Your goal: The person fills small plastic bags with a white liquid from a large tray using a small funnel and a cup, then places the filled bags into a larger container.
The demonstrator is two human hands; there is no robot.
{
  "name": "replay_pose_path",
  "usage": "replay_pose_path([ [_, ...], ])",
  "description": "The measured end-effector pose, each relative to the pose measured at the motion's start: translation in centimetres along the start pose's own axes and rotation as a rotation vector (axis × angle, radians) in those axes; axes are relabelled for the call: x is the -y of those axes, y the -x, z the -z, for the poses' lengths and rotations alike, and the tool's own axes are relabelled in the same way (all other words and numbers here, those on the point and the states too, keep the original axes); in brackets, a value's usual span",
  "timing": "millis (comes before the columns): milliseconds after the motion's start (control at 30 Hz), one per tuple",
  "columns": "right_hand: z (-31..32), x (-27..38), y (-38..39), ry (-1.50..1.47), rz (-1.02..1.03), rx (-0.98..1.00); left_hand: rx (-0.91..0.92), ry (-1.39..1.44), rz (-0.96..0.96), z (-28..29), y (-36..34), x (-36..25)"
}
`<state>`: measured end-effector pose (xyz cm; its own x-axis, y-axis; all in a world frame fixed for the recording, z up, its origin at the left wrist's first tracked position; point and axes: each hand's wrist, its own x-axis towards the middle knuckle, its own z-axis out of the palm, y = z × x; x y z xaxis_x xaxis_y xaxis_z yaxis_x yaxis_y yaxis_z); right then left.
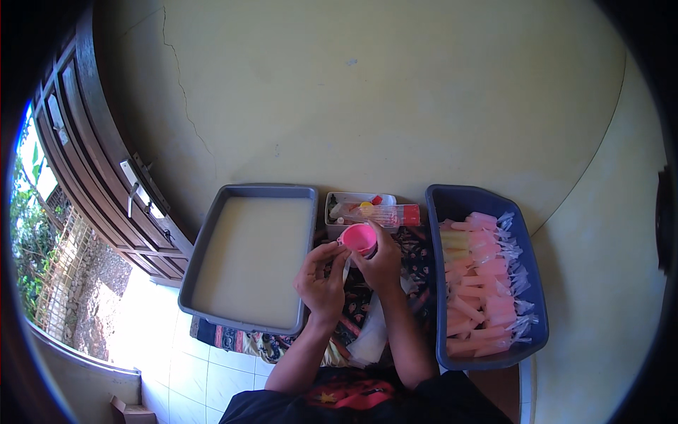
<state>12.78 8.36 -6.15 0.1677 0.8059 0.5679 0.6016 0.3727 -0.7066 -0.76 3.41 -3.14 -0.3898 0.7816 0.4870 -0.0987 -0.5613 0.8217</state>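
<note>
A pink funnel is held at the centre, with my right hand closed on it. My left hand is closed just below and left of it, pinching a narrow clear plastic bag at the funnel's lower side. To the left, a grey tray holds pale, milky liquid. To the right, a blue-grey tub contains several tied plastic bags of pink and pale yellow filling. Loose clear bags lie on the patterned cloth beneath my forearms.
Behind the funnel stands a white box with packets and small items. A cream wall rises at the back. An open wooden door is at the left, with plants outside. A cardboard box sits on the tiled floor.
</note>
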Motion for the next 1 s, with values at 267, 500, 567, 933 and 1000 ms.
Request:
replay_pose_path([
  [267,-2.1,-2.0,1.4,0.077,0.019,-0.010,0.013,0.009,0.004,-0.2,-0.1,0.2],
  [500,-0.8,-1.3,1.0,0.053,0.035,0.036,0.047,0.029,0.028,-0.8,-0.1,-0.1],
  [567,0.2,-0.3,1.0,0.028,0.038,-0.027,0.049,0.024,0.028,-1.0,-0.1,-0.5],
  [933,4.0,5.6,1.0,0.018,0.277,0.126,0.026,0.028,-0.058,-2.9,-1.2,-1.2],
  [1000,4.6,6.2,0.5,0.038,0.270,0.150,0.098,-0.080,-0.108,-2.3,-1.3,-1.1],
])
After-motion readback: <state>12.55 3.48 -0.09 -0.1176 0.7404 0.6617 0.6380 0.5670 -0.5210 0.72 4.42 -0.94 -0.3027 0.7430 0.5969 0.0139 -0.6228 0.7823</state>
